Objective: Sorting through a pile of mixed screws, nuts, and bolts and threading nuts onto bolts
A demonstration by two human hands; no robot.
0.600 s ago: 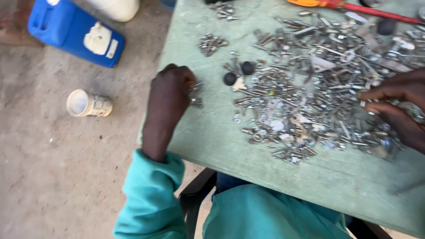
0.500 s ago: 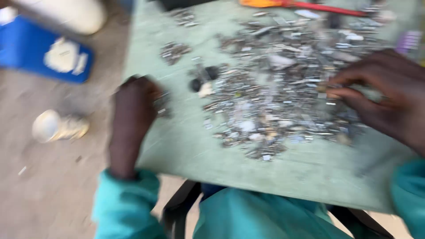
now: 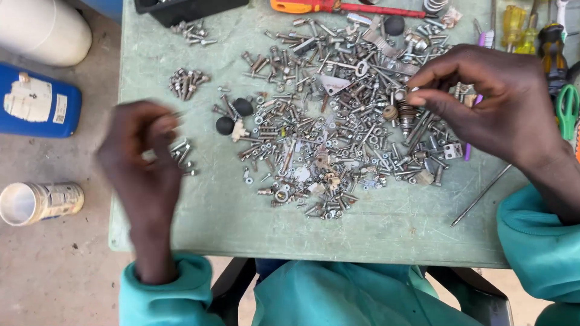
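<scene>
The left hand (image 3: 142,160) hangs over the left part of the green bench (image 3: 386,232), blurred, its fingers curled in toward the thumb; whether it pinches anything I cannot tell. Just beside its fingertips lies a small cluster of screws (image 3: 181,158) near the left edge. The right hand (image 3: 492,102) is over the right side of the bench, thumb and forefinger drawn together in a pinch above the right rim of the big pile (image 3: 329,130); if a small piece sits between them, it is too small to make out.

The pile, a heap of loose screws, nuts, washers and bits of metal, spreads across the middle of the bench. At its left rim lie two black knobs (image 3: 234,116). Further toward the far left corner sits another small group of screws (image 3: 186,81), and one more (image 3: 192,31) beside a black tray (image 3: 187,9) at the far edge. A red-and-orange screwdriver (image 3: 338,7) lies along the far edge. At the right edge are more tools, with yellow handles (image 3: 519,27) and a green one (image 3: 567,108). A thin metal rod (image 3: 480,196) lies slantwise near the right front corner.

On the floor to the left of the bench are a blue can (image 3: 36,99), a white container (image 3: 42,30) and a small open jar (image 3: 39,202) on its side.
</scene>
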